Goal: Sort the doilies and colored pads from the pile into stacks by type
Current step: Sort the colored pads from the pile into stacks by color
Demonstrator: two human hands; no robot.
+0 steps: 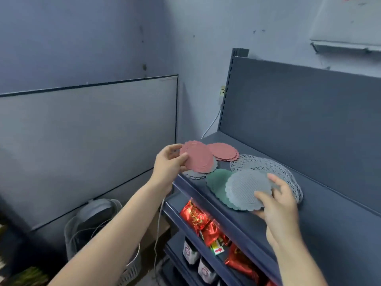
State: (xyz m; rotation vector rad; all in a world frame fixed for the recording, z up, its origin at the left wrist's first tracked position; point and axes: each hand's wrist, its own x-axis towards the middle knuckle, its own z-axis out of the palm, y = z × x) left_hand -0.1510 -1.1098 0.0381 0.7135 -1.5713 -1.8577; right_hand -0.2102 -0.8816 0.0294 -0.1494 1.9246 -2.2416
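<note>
**A pad in each hand over the shelf**

Two bare forearms reach in from the lower edge. The left hand [169, 164] pinches a red pad [196, 157] at its left rim, with the thumb on the top face and the fingers curled behind. The right hand [278, 205] grips a gray pad [247, 188] at its right rim, with the thumb lying on the ribbed face and the fingers wrapped round the far edge.

Both grips sit above the top of a dark blue shelf [329, 213]. A spread of white doilies [268, 166] lies on it just beyond the right hand's fingers, partly covered by the gray pad. A stack of green pads [216, 182] lies to the left of that grip, with its right side hidden under the gray pad. Whether the gray pad touches the green stack, I cannot tell.

A red stack [223, 151] sits just right of the left hand's pad, toward the back panel. A gray stack [192, 174] lies under the held red pad, only its near scalloped edge showing.

Below both hands, on the lower tiers, are red foil packs [195, 217] and some jars [190, 251]. Under the left forearm a pale basket [92, 215] stands on the floor, with cords trailing across it.
</note>
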